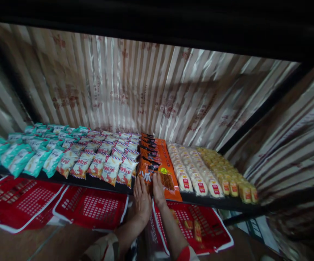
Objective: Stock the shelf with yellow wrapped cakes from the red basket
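I see a dark shelf [222, 203] lined with rows of snack packets. My left hand [142, 199] rests flat, fingers released, against the front edge of the orange packets [157, 161]. My right hand [158, 190] lies open on the frontmost orange packet, touching it without grasping. Red-and-white packets [110, 159] sit just left, teal packets [23, 152] farther left, and pale cakes [197, 174] to the right. Red baskets [91, 208] lie below the shelf.
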{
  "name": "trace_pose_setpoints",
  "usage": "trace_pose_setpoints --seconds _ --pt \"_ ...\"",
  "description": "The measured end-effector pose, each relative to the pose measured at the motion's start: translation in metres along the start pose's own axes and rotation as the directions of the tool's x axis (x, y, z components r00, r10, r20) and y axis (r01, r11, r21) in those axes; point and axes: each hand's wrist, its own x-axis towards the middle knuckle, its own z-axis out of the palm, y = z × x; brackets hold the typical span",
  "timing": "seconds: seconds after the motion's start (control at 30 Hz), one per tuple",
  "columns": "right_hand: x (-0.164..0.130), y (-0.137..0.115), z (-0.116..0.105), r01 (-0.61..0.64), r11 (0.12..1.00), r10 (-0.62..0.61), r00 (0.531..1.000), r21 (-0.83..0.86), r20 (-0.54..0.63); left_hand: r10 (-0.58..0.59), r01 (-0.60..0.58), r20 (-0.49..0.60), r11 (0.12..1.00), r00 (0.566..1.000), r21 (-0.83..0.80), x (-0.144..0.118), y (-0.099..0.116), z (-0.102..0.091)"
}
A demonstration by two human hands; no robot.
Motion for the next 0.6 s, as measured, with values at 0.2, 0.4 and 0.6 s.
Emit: trace_pose_setpoints --seconds 0.2,0.4,0.6 --pt "-0.028 -0.022 0.005 0.171 0.978 -0.195 0.953 -0.119 -0.232 0.104 -0.103 0.043 0.994 0.994 -0.022 -0.009 -0.005 -0.037" --pt "-0.064 -0.043 0.034 0.385 0.901 -0.417 0.897 -0.200 -0.149 0.105 -0.107 -0.105 0.994 0.989 -0.007 -0.005 -0.038 -0.092" --pt "-0.094 -0.037 0.073 0.348 0.927 -0.333 0.936 -0.141 0.117 -0.048 0.049 -0.029 0.998 0.998 0.042 0.010 -0.079 -0.128"
